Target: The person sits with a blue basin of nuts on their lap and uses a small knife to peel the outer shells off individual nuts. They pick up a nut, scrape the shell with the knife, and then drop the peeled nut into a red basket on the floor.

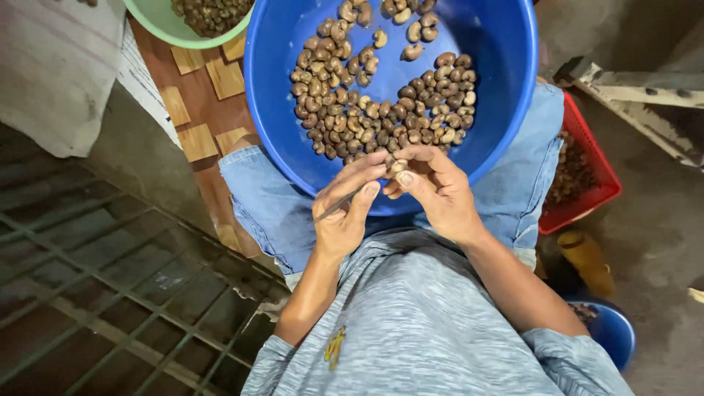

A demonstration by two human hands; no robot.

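Observation:
A big blue basin (pixel 506 95) rests on my lap and holds several brown cashew nuts (pixel 381 103) heaped on its near side. Just above its near rim, my left hand (pixel 343 214) grips a thin metal pick (pixel 339 205), whose tip points at my right hand. My right hand (pixel 434 189) pinches a single cashew nut (pixel 397 166) between thumb and fingers. The two hands touch at the fingertips.
A green bowl (pixel 158 23) of dark nuts stands at the top left on a wooden surface (pixel 202 103). A red basket (pixel 590 165) with brown pieces sits to my right, a small blue bowl (pixel 614 334) below it. A metal floor grate (pixel 95 293) lies to the left.

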